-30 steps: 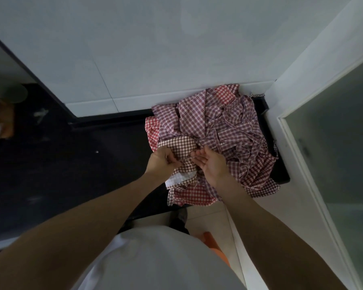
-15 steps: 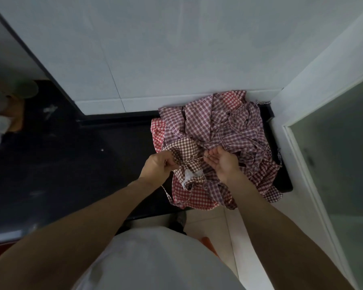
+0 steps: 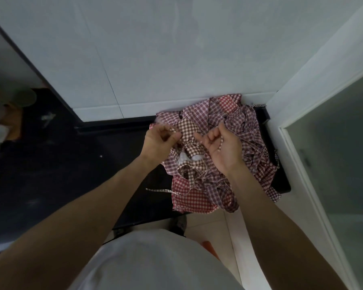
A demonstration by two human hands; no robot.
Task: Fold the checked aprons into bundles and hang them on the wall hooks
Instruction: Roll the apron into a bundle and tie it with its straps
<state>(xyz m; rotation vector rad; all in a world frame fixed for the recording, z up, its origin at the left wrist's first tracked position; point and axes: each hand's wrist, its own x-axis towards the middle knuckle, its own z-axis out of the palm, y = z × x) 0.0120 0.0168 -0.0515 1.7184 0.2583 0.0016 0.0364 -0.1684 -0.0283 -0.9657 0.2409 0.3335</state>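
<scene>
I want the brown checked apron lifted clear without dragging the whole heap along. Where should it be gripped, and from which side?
Judging by its pose, grip the brown checked apron by its raised top fold, coming from above. That fold stands proud of the apron pile, between the left hand and right hand, while its lower part tangles with straps.

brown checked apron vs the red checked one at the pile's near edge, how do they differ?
Brown checked apron has brown-and-white checks and is lifted, gripped by the left hand and right hand. Red checked apron has red-and-white checks and lies untouched, overhanging the dark counter. Both are gingham.
</scene>
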